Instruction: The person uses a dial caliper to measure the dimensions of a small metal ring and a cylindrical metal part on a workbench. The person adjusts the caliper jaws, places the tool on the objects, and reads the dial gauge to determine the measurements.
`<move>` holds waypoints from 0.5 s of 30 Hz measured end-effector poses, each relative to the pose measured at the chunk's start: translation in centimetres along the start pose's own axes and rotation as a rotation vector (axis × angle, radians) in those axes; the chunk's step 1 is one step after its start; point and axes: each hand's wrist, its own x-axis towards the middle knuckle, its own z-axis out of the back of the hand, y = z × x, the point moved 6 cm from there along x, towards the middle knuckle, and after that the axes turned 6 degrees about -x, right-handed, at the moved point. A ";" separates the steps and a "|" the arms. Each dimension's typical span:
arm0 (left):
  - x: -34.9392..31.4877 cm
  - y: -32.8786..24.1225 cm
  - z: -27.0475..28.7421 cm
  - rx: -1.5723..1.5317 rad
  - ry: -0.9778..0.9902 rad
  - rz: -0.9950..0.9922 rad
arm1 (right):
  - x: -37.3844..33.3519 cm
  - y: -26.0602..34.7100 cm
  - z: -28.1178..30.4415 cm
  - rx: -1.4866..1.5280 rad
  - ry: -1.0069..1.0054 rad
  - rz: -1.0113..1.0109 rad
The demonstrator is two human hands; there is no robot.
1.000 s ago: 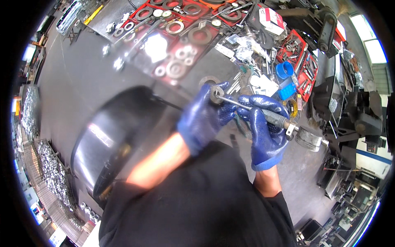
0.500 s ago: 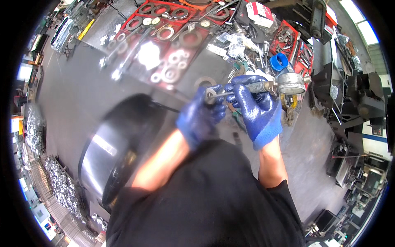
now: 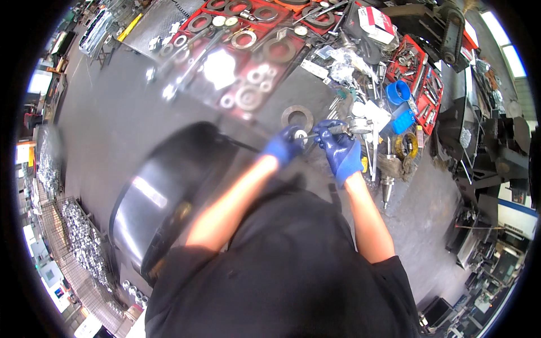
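Two gloved hands, left hand fingers pinching one ring, right hand gripping one gauge.

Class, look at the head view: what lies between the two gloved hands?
In the head view, a small pale ring at the left hand and a thin metal rod running to the right hand.

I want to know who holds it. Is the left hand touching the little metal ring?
Touching. The head view shows the left hand with its gloved fingers wrapped around the small metal ring.
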 end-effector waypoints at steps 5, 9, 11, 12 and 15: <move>2.5 -3.6 1.6 0.295 -0.171 -0.267 | 3.8 -1.2 -1.4 0.012 -0.043 0.061; 3.7 -5.7 3.6 0.634 -0.334 -0.491 | 6.9 -1.5 -3.4 -0.118 0.012 0.126; 3.9 -5.5 4.4 0.638 -0.369 -0.502 | 7.7 -1.7 -4.4 -0.079 0.012 0.121; 3.9 -5.4 4.8 0.639 -0.386 -0.509 | 8.1 -1.9 -4.9 -0.060 0.012 0.118; 3.2 -5.7 4.8 0.747 -0.424 -0.439 | 8.8 -2.7 -5.1 -0.112 0.052 0.157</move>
